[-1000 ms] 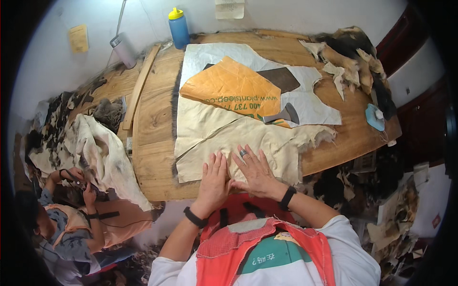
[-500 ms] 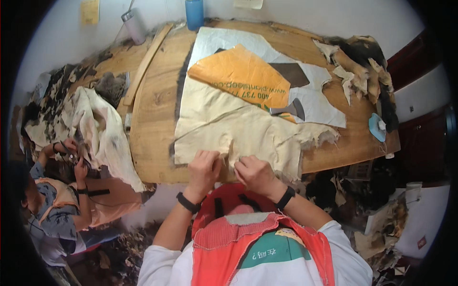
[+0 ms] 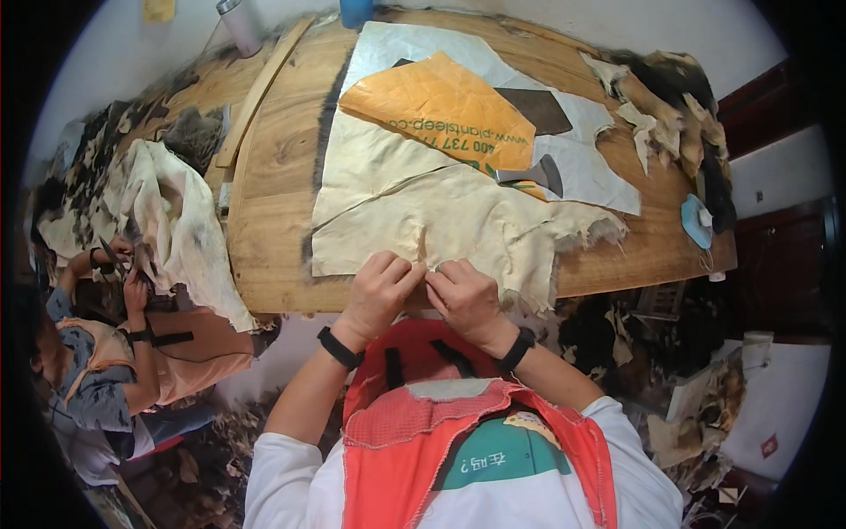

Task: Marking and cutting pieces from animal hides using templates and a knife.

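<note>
A cream-coloured pelt (image 3: 370, 212), skin side up with dark fur at its left edge, lies across the near part of the wooden table. My left hand (image 3: 381, 291) is closed on its near edge, fingertips pinched together. Close beside it, my right hand (image 3: 465, 301) pinches the same edge, and the fingertips of both hands nearly meet. Between and just beyond them the skin rises in a small fold. Anything tiny held in the fingers is hidden. An orange printed sheet (image 3: 441, 110), a dark brown flat piece (image 3: 536, 110) and a broad grey metal blade (image 3: 548, 176) lie farther up.
A whitish sheet-like piece (image 3: 423, 42) lies beneath the orange sheet. Fur scraps (image 3: 670, 97) heap at the far right, near a light-blue mask-like item (image 3: 696, 222). A wooden strip (image 3: 264, 88) and a tumbler (image 3: 240, 28) stand at the left. Another person (image 3: 106, 353) handles a white hide (image 3: 176, 203).
My hands have come closer together along the pelt's near edge, both still pinched. The whole view has shifted, so the table sits a little higher in it.
</note>
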The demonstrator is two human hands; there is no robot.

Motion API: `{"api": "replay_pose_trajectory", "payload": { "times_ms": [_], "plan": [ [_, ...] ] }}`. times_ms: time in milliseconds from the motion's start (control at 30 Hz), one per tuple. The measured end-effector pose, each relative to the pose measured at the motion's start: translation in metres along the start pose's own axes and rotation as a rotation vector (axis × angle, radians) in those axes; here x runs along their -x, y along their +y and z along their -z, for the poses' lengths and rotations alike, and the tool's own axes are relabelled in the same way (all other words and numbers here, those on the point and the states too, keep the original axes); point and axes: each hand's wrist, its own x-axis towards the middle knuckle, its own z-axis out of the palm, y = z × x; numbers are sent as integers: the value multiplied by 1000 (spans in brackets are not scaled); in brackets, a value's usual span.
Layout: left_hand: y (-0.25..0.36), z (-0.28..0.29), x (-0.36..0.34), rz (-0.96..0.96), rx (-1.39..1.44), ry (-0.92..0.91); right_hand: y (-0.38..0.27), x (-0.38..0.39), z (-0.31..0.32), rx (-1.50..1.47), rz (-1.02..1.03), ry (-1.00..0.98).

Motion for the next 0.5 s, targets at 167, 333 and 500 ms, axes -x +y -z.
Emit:
{"api": "replay_pose_trajectory", "payload": {
  "times_ms": [167, 333, 500],
  "plan": [
    [-7, 2, 0, -93, 58, -103, -2, 5, -2, -17, -30, 7],
    [-9, 3, -5, -45, 72, -131, 6, 33, 22, 55, 58, -15],
    [-12, 1, -11, -47, 109, -160, 46, 52, 36, 214, 222, -101]
  ]
}}
